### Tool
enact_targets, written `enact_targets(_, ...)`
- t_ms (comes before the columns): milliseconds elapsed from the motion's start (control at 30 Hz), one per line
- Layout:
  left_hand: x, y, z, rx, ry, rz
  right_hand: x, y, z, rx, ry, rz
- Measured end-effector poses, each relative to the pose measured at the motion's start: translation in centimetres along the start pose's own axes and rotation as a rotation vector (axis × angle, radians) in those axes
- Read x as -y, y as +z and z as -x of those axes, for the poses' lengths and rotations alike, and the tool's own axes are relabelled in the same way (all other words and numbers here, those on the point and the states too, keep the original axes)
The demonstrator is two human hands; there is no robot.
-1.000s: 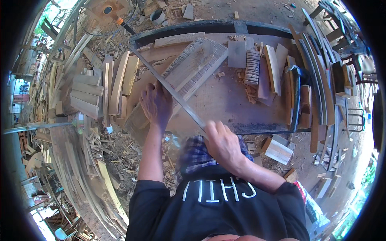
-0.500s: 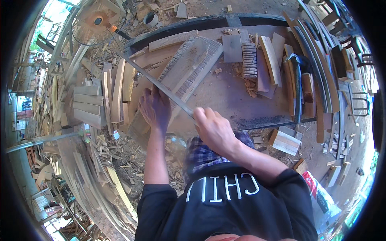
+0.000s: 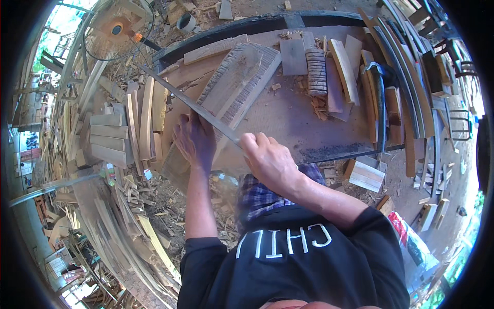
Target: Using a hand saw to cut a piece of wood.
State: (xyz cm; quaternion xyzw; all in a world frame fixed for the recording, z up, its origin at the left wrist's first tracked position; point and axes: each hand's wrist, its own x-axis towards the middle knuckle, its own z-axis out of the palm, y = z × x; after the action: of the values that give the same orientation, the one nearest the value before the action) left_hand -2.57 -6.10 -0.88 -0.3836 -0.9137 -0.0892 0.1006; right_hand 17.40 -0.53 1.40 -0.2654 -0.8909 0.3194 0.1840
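Diagonally across the bench (image 3: 262,123): one broad board (image 3: 236,80), chipped along its long edges, its near end toward your left side. Across it, one long narrow blade (image 3: 180,97), running from your right fist up to the far left, its tip well past the board's edge. Right hand (image 3: 270,158): closed round the blade's near end, any handle hidden within the grip; held at the end, presumably, so that the full length lies free ahead. Left hand (image 3: 194,141): set on the board just beside the blade, likely to steady the wood; its fingertips are hidden, so whether they pinch anything cannot be told. Pose: your left forearm reaches almost straight forward, back of the hand up; your right forearm slants inward from the right, elbow out, knuckles forward. Surroundings, seemingly set aside to give you working room: one pale strip (image 3: 216,49) beyond the board; one ridged block (image 3: 316,72) to its right; one dark-handled tool (image 3: 381,110) farther right, among leaning timbers (image 3: 406,87).
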Motion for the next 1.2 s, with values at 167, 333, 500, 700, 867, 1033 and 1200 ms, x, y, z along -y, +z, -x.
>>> enact_targets(167, -0.2, -0.8, 0.2, -0.02, -0.026, -0.03, -0.8, -3.3, 5.3, 0.027, -0.024, -0.017)
enact_targets(333, -0.2, -0.5, 0.1, -0.03, 0.008, -0.004, 0.4, -0.7, 0.5, 0.018, 0.026, -0.042)
enact_targets(500, -0.4, 0.0, -0.1, -0.023, -0.046, -0.025, -0.4, -1.2, 1.7, 0.019, 0.021, -0.027)
enact_targets(700, -0.2, -1.1, 0.0, 0.0, -0.049, 0.001, -0.2, -2.7, 3.5, 0.013, -0.037, -0.028)
enact_targets(867, -0.1, -0.2, -0.3, 0.004, -0.026, -0.002, -0.1, 0.0, -1.8, 0.022, -0.038, 0.004)
enact_targets(1033, 0.0, -0.8, 0.1, 0.022, -0.075, -0.033, -0.7, -3.3, 4.6, 0.052, 0.019, -0.079)
enact_targets(1200, -0.7, -1.5, -0.3, 0.047, -0.047, 0.033, -0.4, -1.0, 0.8, -0.03, -0.044, -0.051)
